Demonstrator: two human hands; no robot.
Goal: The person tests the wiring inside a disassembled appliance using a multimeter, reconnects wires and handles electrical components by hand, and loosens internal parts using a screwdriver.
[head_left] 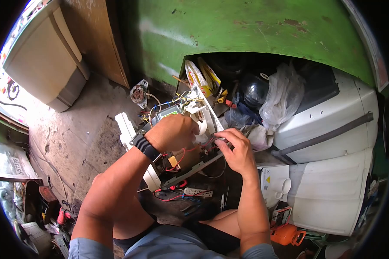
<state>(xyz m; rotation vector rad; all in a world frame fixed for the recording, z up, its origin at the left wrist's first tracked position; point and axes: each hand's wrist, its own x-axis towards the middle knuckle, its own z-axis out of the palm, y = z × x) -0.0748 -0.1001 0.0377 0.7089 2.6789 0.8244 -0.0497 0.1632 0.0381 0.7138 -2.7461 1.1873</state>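
An opened white appliance panel [127, 131] with exposed wiring lies in front of the person. My left hand [175, 131], with a dark watch at the wrist, reaches into it beside a white plastic part [202, 119]; its fingertips are hidden. My right hand [237, 151] is at the panel's right end, thumb and fingers bent close together by thin red wires [210, 141]. What they hold is too small to tell. A grey box [167, 113] sits behind my left hand, and a yellow component [173, 161] is below it.
A round motor [139, 94] lies on the floor behind. White appliance bodies [328, 116] stand at the right, near plastic bags [285, 95]. A power strip [198, 192], a screwdriver [222, 202] and an orange canister [285, 234] are nearer the person.
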